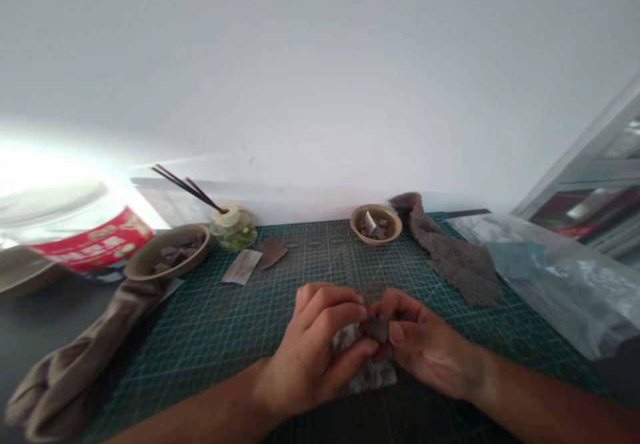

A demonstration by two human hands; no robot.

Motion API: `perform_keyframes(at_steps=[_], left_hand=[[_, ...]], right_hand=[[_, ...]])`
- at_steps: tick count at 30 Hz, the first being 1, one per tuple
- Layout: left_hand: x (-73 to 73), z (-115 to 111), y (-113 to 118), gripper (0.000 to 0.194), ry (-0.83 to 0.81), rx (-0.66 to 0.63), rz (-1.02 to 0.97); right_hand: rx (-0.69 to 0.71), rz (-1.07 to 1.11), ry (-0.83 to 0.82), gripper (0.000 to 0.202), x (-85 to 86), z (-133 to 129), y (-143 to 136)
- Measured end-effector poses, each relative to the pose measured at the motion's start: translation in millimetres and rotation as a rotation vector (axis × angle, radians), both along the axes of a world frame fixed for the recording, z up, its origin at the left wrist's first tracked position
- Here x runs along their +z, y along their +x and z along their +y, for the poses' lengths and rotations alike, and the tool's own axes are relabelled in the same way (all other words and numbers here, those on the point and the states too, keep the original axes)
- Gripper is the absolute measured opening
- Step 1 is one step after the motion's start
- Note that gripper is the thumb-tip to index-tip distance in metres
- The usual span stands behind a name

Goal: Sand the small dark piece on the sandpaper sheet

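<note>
A small flat grey-brown piece, like stone or clay, is pinched between my two hands near the front of the green cutting mat. The thumb and fingertips of my left hand close on its left side. On the right edge, the thumb and bent fingers of my right hand grip it. Beneath both hands lies a white sheet with dark smudges, partly covered by them. The far side of the piece is hidden by fingers.
Behind stand a small bowl of fragments and a reed diffuser. Two sandpaper-like pieces, one pale, one brown, lie nearby. A larger bowl and brown cloth are left; a grey towel and plastic bag right.
</note>
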State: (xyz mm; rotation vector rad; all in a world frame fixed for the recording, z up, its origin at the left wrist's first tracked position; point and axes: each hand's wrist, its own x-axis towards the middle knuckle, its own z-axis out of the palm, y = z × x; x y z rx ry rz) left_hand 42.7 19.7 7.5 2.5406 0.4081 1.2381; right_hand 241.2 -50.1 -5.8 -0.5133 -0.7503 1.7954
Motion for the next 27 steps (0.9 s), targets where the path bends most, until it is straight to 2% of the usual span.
perform_keyframes(at_steps=[5, 12, 20, 27], left_hand=[[-2.1, 2.5, -2.7, 0.033, -0.019, -0.048, 0.040], [3.8, 4.4, 0.0, 0.035, 0.055, -0.127, 0.009], [2.7, 6.6, -2.1, 0.039, 0.020, -0.152, 0.024], [0.0, 7.1, -1.4, 0.035, 0.002, -0.132, 0.000]], right_hand=[[0.039, 0.041, 0.036, 0.014, 1.4, 0.3, -1.8], [0.038, 0.075, 0.006, 0.015, 1.3, -0.1, -2.7], [0.027, 0.067, -0.017, 0.018, 0.9, -1.0, -3.2], [0.028, 0.032, -0.033, 0.021, 1.4, -0.8, -2.4]])
